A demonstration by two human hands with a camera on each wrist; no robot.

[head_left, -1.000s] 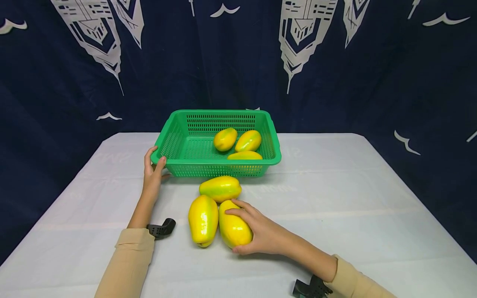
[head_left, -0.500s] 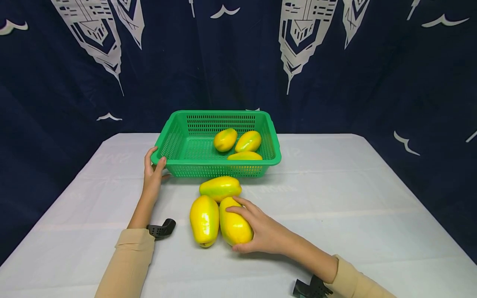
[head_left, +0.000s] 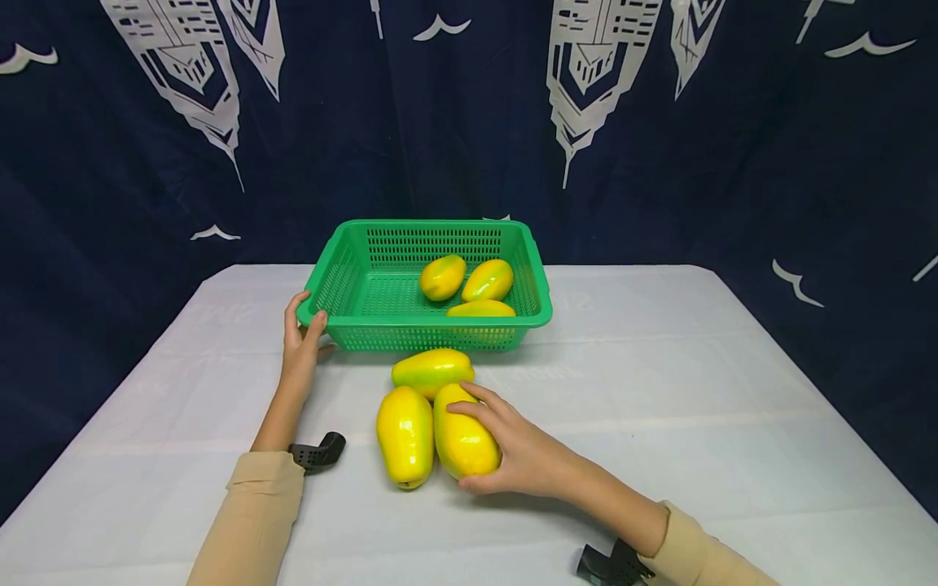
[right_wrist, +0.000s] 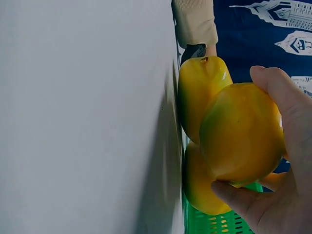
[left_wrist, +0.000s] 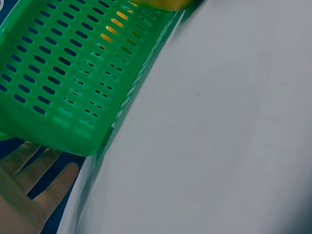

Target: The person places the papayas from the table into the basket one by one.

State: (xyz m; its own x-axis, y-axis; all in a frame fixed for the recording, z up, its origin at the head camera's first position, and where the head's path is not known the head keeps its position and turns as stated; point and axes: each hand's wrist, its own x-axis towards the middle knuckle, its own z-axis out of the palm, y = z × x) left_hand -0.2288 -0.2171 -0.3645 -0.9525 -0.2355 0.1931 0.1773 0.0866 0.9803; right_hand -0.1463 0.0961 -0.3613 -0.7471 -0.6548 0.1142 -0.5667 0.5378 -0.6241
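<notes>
My right hand (head_left: pixel 516 448) grips a yellow papaya (head_left: pixel 465 435) around its right side, thumb near its lower end and fingers over its top. In the right wrist view this papaya (right_wrist: pixel 241 134) lies between thumb and fingers. A second papaya (head_left: pixel 405 439) stands close on its left. Behind both, a third papaya (head_left: pixel 432 372) lies crosswise before the green basket (head_left: pixel 425 321). At the basket's front left corner rests my left hand (head_left: pixel 299 346), touching the rim. Its fingers look straight and spread in the left wrist view, beside the basket's end.
Inside the basket, three papayas (head_left: pixel 487 279) sit toward the right; its left part shows bare mesh floor. A white cloth (head_left: pixel 659 382) covers the table. Behind hangs a dark blue curtain (head_left: pixel 454 122) with white prints. Black wrist mounts (head_left: pixel 318 452) are strapped to the forearms.
The right hand and its papaya have shifted very slightly up and right. The papaya on the left has edged a little to the right. The left hand stays at the basket corner.
</notes>
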